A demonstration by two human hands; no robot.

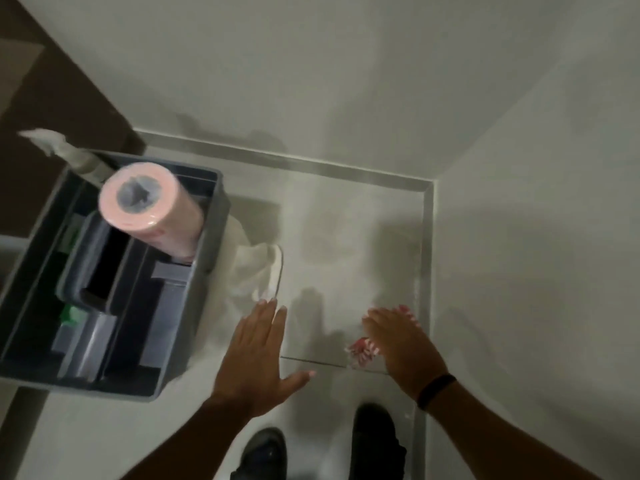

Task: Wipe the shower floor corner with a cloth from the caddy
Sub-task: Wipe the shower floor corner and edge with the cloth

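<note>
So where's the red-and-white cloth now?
Under the right hand, on the shower floor near the right wall, short of the far corner.

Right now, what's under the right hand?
A red-and-white cloth on the shower floor, edges peeking out beyond the right hand; its middle is covered.

Shower floor (346,237) bears grey caddy (104,289), white cloth (256,271) (crumpled), shoes (263,452).

Red-and-white patterned cloth (362,351) bunched flat on the shower floor (346,271), well right of the grey caddy (214,216), mostly hidden.
</note>
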